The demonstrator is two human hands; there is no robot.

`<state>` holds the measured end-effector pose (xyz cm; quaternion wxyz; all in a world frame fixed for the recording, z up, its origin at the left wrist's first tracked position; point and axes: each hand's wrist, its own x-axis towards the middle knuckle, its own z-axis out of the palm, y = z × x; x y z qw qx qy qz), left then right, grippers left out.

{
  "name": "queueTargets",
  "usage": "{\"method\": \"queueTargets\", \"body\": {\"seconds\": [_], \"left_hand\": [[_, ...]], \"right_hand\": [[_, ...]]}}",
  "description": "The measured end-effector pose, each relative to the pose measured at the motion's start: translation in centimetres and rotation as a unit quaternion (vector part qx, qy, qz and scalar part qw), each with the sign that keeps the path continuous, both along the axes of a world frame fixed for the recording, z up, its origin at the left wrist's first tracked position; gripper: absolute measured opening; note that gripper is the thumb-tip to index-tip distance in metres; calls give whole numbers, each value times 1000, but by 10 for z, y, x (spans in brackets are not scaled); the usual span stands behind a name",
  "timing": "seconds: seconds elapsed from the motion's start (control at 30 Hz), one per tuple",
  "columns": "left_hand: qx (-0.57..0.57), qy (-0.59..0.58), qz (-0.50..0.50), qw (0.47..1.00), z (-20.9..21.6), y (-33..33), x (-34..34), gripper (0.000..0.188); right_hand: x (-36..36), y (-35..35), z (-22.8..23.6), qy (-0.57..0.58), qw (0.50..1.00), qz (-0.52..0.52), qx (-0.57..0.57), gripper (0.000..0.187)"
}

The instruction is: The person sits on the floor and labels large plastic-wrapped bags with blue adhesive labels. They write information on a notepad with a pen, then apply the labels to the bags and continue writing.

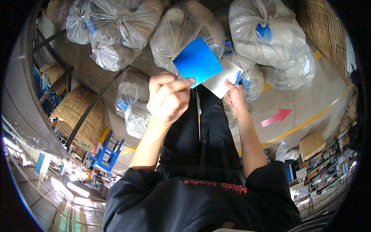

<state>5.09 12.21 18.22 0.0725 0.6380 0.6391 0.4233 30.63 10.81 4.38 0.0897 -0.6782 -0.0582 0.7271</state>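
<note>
My left hand (168, 96) is closed, pinching a blue card (198, 62) at its lower corner between thumb and fingers. The card is held up in front of the plastic bags, tilted. To its right, my right hand (235, 96) grips a white sheet (219, 82) by its edge, the thumb lying on top. A slim blue-and-white thing, perhaps a pen (237, 77), shows beside that thumb; whether the hand holds it I cannot tell. The blue card overlaps part of the white sheet.
Several tied clear bags of pale contents, such as one large bag (266, 34), stand on the concrete floor ahead. A wicker basket (79, 116) and a blue stool (107, 152) are at left. A red arrow (276, 118) and yellow line (301, 127) mark the floor at right, near a cardboard box (312, 145).
</note>
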Motion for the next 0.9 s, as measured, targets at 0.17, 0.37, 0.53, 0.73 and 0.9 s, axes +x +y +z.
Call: {"method": "queueTargets", "body": {"seconds": [0.17,0.37,0.53,0.73,0.9], "left_hand": [[-7,26,-20,999,-1,-8,6,26],[-74,17,-73,995,10,-18,14,21],[-66,-26,-116,991,13,-22,20,19],[-106,-263,49,958,13,-24,19,14],[-194,-596,118,771,9,-9,10,34]], "right_hand": [[-22,27,41,58,995,15,74,26],[-39,54,109,181,968,65,160,19],[-56,60,128,156,952,105,240,30],[-53,68,135,158,938,113,289,29],[-46,71,139,165,920,148,324,29]]}}
